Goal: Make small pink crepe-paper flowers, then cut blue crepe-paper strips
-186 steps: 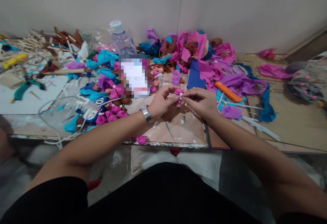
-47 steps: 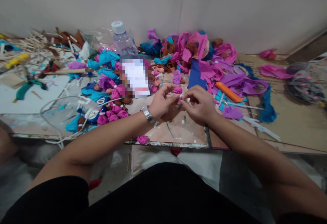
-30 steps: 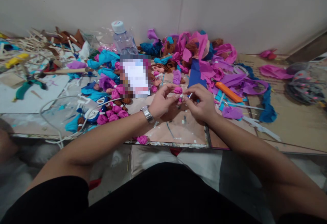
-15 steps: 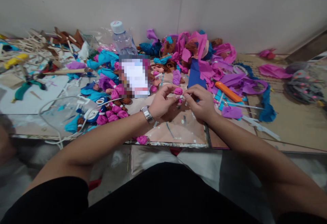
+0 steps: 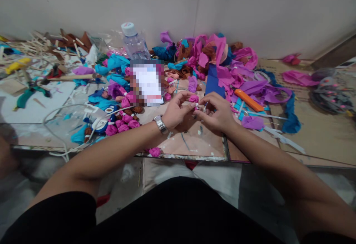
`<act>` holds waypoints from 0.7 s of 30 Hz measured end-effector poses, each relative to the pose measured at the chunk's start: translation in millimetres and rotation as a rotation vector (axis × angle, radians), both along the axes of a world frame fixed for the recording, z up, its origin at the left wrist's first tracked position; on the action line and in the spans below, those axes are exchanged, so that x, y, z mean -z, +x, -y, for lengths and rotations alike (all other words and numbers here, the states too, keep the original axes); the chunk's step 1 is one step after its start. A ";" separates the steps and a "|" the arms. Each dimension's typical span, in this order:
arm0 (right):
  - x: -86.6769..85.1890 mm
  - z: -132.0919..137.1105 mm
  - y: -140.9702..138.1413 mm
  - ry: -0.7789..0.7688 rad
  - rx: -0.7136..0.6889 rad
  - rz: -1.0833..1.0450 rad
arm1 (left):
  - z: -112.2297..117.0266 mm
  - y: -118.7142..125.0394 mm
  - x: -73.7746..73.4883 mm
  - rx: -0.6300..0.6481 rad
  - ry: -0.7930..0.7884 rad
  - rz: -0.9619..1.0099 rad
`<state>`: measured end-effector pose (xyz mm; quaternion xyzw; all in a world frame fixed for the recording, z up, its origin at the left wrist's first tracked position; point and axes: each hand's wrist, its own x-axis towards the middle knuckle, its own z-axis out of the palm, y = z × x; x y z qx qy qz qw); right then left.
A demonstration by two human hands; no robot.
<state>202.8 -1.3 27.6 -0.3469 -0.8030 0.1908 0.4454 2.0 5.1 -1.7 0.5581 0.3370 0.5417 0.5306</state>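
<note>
A small pink crepe-paper rose (image 5: 194, 98) is pinched between the thumb and fingers of my left hand (image 5: 178, 110), over the middle of the table. White strip material wraps round the base of the rose, just under its bloom. Close by on the right, my right hand (image 5: 215, 112) has its fingers curled, with the thumb stretched toward the base of the rose. A short end of a thin white strip (image 5: 205, 106) shows at those right fingers. Part of the rose's lower end is hidden by my left thumb.
Finished-looking pink paper roses (image 5: 122, 125) lie left of my hands. A pixelated phone (image 5: 147, 84), a plastic bottle (image 5: 135, 45) and crepe-paper scraps (image 5: 219, 51) stand behind. An orange utility knife (image 5: 249, 100) lies right; green-handled pliers (image 5: 26, 97) and a white cable (image 5: 57, 110) lie left.
My right thumb has moved down and away from the right fingers, and the strip now shows nearer those fingers. My left hand keeps its hold on the rose.
</note>
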 end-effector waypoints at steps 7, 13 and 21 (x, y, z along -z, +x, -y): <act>-0.5 0.8 -1.3 0.031 0.029 0.018 | 0.1 -0.9 0.9 0.009 -0.018 -0.017; 1.0 0.9 -0.8 0.066 0.049 0.030 | -1.0 -0.3 1.5 -0.013 0.039 -0.027; 4.8 0.6 0.2 0.092 0.061 0.001 | 1.0 1.3 1.3 0.028 -0.061 0.056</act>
